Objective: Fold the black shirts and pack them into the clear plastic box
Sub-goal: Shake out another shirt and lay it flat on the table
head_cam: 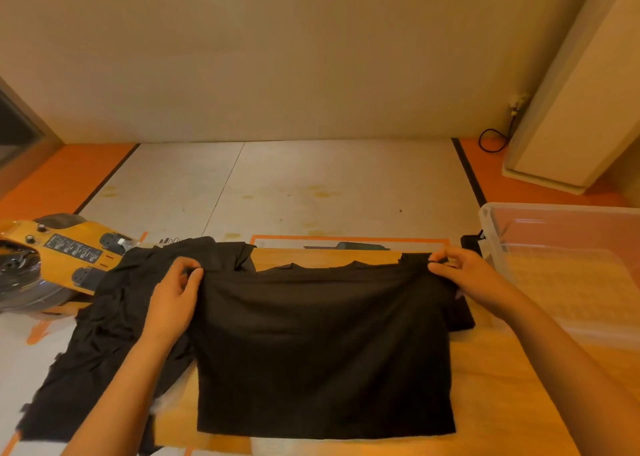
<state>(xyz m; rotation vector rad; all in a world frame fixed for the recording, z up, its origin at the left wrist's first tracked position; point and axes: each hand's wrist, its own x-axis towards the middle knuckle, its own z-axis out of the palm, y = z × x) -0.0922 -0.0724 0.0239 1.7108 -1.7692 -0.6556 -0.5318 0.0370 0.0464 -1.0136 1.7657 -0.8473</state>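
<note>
A black shirt (322,348) lies spread on a wooden board (498,386) in front of me, its lower part doubled up so the hem reaches the shoulders. My left hand (175,299) pinches the shirt's upper left corner. At the upper right corner my right hand (471,279) pinches the cloth too. A loose heap of more black shirts (100,334) sits to the left, partly under my left forearm. The clear plastic box (568,268) stands at the right edge, with nothing visible inside.
A yellow and black machine (52,258) wrapped in plastic lies at the far left. Behind the board lies pale floor sheeting (311,185) bordered by orange floor. A white panel (571,109) leans in the right corner beside a black cable (491,140).
</note>
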